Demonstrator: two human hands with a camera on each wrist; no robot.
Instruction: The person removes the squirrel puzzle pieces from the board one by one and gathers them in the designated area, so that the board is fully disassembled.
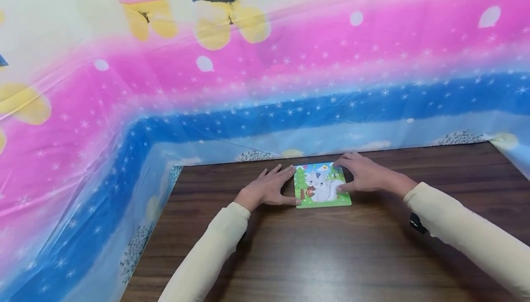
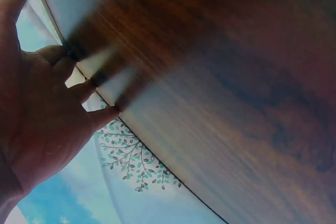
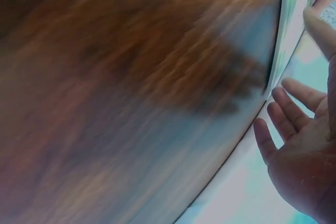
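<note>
A square picture board point(image 1: 320, 187) with a white squirrel among green trees lies flat on the wooden table near its back edge. My left hand point(image 1: 268, 187) is at its left side, fingers spread, with the thumb tip at the lower left corner. In the left wrist view the left hand's fingertips point(image 2: 107, 112) reach the tabletop. At the board's right side is my right hand point(image 1: 366, 173), its thumb over the picture's right part and its other fingers by the upper right corner. The right wrist view shows the board's thin edge point(image 3: 278, 40) beside the loosely extended right fingers.
The dark wood table point(image 1: 323, 256) stretches toward me. Behind it and along its left side hangs a printed cloth point(image 1: 265, 76) in pink, blue and cream, meeting the table's back edge. A dark device point(image 1: 417, 223) sits at the right wrist.
</note>
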